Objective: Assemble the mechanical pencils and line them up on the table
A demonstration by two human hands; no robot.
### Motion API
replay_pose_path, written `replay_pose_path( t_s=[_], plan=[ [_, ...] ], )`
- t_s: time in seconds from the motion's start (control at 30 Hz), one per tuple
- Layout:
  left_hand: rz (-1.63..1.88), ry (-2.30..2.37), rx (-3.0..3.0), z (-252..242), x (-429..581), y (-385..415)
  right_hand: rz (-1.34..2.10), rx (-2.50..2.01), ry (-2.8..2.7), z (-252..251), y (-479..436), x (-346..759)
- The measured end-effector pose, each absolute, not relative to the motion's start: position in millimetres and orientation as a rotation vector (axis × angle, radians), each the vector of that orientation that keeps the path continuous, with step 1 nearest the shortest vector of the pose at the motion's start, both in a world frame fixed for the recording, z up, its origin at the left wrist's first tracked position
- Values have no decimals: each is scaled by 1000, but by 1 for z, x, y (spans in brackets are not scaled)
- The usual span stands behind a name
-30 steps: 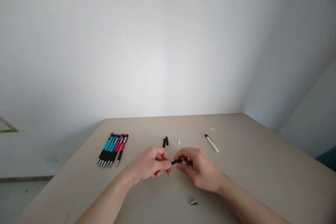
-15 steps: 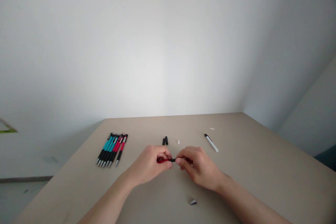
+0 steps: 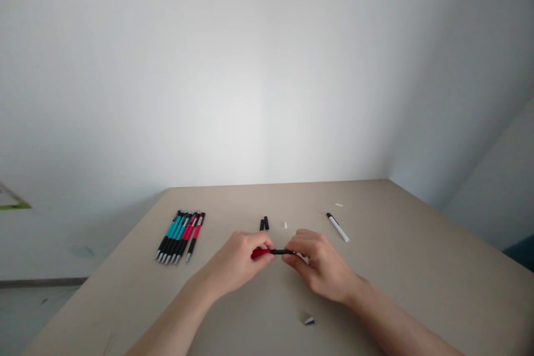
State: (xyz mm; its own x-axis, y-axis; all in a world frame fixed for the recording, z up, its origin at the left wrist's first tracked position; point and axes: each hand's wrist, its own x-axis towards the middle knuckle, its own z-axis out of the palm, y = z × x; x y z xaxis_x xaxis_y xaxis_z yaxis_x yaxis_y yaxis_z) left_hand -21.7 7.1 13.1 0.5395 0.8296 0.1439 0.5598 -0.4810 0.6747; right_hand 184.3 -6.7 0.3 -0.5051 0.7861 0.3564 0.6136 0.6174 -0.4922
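Observation:
A red and black pen (image 3: 278, 252) lies level between my two hands above the table. My left hand (image 3: 238, 262) is closed around its red part. My right hand (image 3: 314, 262) pinches the far end of its black part, and those fingertips hide the tip. Just beyond my left hand, two short black tubes (image 3: 266, 223) rest side by side on the table. A small white cone-shaped piece (image 3: 286, 225) stands near them. Nearer to me lies a small silver and dark piece (image 3: 308, 321), below my right hand.
At the left, a row of teal, red and black pens (image 3: 179, 237) lies on the beige table (image 3: 233, 200). A white pen-like tube with a black end (image 3: 337, 227) and a thin white strip (image 3: 339, 204) lie at the right. A wall (image 3: 267, 67) rises behind the table.
My right fingers have slid slightly right along the pen, so more of its black part shows between my hands. My left hand keeps its hold on the red part.

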Motion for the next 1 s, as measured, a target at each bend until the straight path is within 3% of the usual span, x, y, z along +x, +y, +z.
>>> replay_pose_path(
  t_s=[0.33, 1.0],
  plan=[
    [615, 1031, 2357, 7, -22, 12, 493, -1283, -2368, 0, -8, 184],
    [631, 1183, 2414, 15, -26, 9, 337, -1198, -2143, -3, -7, 184]
  ],
)
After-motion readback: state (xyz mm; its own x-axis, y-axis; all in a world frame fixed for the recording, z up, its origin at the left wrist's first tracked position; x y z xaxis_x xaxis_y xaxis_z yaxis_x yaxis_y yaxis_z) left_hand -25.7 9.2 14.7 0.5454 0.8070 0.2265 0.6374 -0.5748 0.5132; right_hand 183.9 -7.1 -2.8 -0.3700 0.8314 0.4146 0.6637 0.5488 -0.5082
